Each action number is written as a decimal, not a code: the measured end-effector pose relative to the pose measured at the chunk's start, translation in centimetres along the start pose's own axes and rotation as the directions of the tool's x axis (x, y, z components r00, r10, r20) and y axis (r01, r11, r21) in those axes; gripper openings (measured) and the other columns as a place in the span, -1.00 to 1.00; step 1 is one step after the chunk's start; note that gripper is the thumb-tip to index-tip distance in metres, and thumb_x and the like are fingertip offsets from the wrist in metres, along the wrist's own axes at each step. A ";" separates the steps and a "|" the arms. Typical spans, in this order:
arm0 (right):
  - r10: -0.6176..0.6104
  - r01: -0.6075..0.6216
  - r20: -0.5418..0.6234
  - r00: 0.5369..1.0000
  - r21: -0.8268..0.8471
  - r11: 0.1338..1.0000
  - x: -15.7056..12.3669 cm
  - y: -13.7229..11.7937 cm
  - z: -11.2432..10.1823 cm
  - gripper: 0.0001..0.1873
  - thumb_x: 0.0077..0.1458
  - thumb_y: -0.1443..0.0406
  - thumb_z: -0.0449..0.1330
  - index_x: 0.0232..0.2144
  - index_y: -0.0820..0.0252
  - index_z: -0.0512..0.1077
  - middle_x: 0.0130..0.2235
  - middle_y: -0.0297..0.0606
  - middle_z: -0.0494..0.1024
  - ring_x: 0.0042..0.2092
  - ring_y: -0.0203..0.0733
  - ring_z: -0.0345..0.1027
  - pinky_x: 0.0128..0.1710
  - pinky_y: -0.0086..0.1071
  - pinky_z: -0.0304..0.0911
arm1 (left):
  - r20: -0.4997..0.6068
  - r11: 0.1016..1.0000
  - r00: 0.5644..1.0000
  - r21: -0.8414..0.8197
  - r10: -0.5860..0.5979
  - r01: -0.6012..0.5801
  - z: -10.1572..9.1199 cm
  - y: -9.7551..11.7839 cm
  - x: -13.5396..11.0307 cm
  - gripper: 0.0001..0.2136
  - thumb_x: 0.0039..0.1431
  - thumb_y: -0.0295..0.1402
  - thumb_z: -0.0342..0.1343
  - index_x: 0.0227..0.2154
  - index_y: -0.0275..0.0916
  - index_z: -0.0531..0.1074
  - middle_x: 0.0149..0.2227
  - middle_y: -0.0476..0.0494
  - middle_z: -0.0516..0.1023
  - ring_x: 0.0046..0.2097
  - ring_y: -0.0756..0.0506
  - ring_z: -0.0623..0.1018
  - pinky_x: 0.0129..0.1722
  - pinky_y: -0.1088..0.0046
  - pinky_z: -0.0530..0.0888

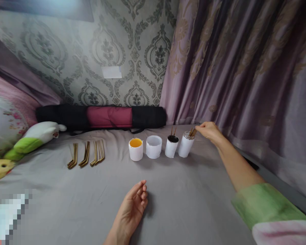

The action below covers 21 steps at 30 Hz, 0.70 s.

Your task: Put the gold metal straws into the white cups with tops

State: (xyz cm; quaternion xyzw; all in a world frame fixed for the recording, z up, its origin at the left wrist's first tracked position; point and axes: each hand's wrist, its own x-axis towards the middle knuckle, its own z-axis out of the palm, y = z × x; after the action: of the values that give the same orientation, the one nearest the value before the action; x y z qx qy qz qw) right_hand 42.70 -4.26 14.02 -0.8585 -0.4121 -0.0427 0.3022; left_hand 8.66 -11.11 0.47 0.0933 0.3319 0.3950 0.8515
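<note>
My right hand pinches the top of a thin gold-brown straw at the mouth of a white-wrapped jar. That jar leans slightly and has several more straw ends poking out. My left hand is turned palm inward above the grey sheet, fingers loosely curled with nothing in them. Left of the jar stand a white cup with a dark inside and two thin sticks, a wide white tub, and a white cup with an orange-yellow inside.
Bent gold metal straws lie in three groups, at left, centre and right. Behind is a long black-and-maroon bag. Plush toys sit at the left; a purple curtain hangs at the right.
</note>
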 end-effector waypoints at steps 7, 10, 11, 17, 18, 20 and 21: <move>0.066 -0.087 0.105 0.992 0.209 0.974 -0.1 0.5 0.0 -0.78 -0.24 0.15 0.16 -0.67 0.19 0.31 -0.76 -0.45 0.16 -0.68 -0.40 0.03 -0.71 -0.50 -0.06 | 0.004 1.000 1.000 0.000 0.003 -0.003 0.0 0.0 0.0 -0.83 -0.03 -0.48 0.09 -0.31 -0.36 0.36 -0.48 -0.02 0.33 -0.55 0.13 0.30 -0.63 0.63 0.26; 0.098 -0.139 0.147 0.984 0.306 0.942 -0.1 0.7 0.1 -0.77 -0.22 0.17 0.16 -0.68 0.19 0.27 -0.76 -0.46 0.14 -0.69 -0.42 0.00 -0.72 -0.52 -0.08 | 0.001 1.000 1.000 0.001 0.005 -0.005 0.0 -0.1 -0.1 -0.83 -0.03 -0.48 0.10 -0.31 -0.36 0.36 -0.48 -0.02 0.34 -0.55 0.13 0.30 -0.63 0.62 0.27; 0.109 -0.154 0.155 0.982 0.325 0.933 -0.1 0.8 0.2 -0.77 -0.22 0.17 0.17 -0.68 0.19 0.26 -0.76 -0.46 0.14 -0.69 -0.42 -0.01 -0.73 -0.52 -0.09 | 0.002 1.000 1.000 -0.001 0.006 -0.006 -0.1 -0.1 -0.1 -0.83 -0.03 -0.48 0.10 -0.31 -0.36 0.36 -0.48 -0.02 0.34 -0.55 0.13 0.30 -0.63 0.62 0.27; 0.106 -0.189 0.226 0.968 0.386 0.903 -0.2 1.0 0.2 -0.74 -0.23 0.19 0.19 -0.71 0.18 0.21 -0.74 -0.47 0.14 -0.69 -0.45 -0.04 -0.75 -0.55 -0.15 | 0.007 1.000 1.000 -0.006 0.006 -0.006 0.0 0.0 0.0 -0.84 -0.02 -0.49 0.08 -0.31 -0.36 0.36 -0.48 -0.03 0.34 -0.55 0.13 0.31 -0.63 0.62 0.28; 0.100 -0.189 0.235 0.967 0.397 0.898 -0.2 1.0 0.2 -0.74 -0.22 0.20 0.19 -0.71 0.18 0.20 -0.74 -0.47 0.13 -0.70 -0.45 -0.05 -0.75 -0.55 -0.15 | 0.004 1.000 1.000 -0.005 0.005 -0.005 0.0 0.0 0.0 -0.84 -0.02 -0.49 0.08 -0.31 -0.36 0.36 -0.48 -0.03 0.34 -0.55 0.13 0.31 -0.63 0.62 0.28; 0.094 -0.191 0.248 0.964 0.402 0.896 -0.3 1.1 0.2 -0.73 -0.21 0.19 0.20 -0.71 0.18 0.21 -0.74 -0.47 0.14 -0.70 -0.45 -0.05 -0.75 -0.55 -0.15 | 0.005 1.000 1.000 -0.005 0.006 -0.006 0.0 0.0 -0.1 -0.84 -0.02 -0.48 0.08 -0.32 -0.35 0.37 -0.48 -0.04 0.35 -0.55 0.13 0.31 -0.63 0.62 0.28; 0.092 -0.185 0.246 0.965 0.391 0.902 -0.3 1.1 0.2 -0.73 -0.21 0.18 0.20 -0.71 0.18 0.22 -0.75 -0.47 0.14 -0.70 -0.45 -0.05 -0.75 -0.55 -0.14 | 0.007 1.000 1.000 -0.007 0.008 -0.008 0.0 0.0 -0.1 -0.84 -0.02 -0.48 0.09 -0.32 -0.35 0.37 -0.48 -0.04 0.35 -0.55 0.13 0.31 -0.63 0.62 0.28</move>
State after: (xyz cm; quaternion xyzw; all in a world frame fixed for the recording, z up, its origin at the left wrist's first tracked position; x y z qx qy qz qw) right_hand 43.26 -4.88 13.26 -0.8025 -0.3803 0.1624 0.4302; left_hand 8.64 -11.22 0.54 0.0931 0.3274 0.3992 0.8513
